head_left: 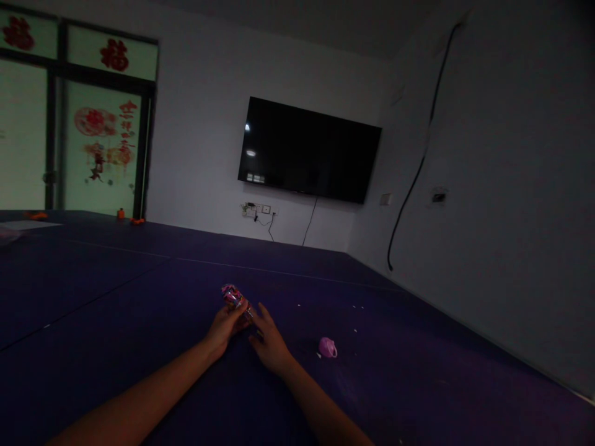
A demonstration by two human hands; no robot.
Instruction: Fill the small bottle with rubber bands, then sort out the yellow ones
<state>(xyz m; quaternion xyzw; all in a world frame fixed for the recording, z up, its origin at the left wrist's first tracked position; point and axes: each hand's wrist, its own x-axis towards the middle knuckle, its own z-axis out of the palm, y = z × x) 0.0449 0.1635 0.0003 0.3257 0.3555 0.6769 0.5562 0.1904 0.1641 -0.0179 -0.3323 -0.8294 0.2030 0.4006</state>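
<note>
My left hand [225,326] is closed around a small, shiny, see-through bottle [233,295] with pink and multicoloured contents or print. The bottle lies tilted, its far end pointing up and to the left. Close against its near end is my right hand [270,344], with the fingers stretched out and the thumb apart. Whether its fingertips touch the bottle is hard to make out in the dim light. On the purple floor to the right of my hands lies a pink-purple, round cap-like piece with a loop [327,347].
Small white scraps [356,330] are scattered on the purple mat floor [153,291]. Orange objects [137,221] and a white sheet [30,225] lie far left, near the glass door [100,148]. A television [309,150] hangs on the wall, and a black cable [411,186] dangles at right.
</note>
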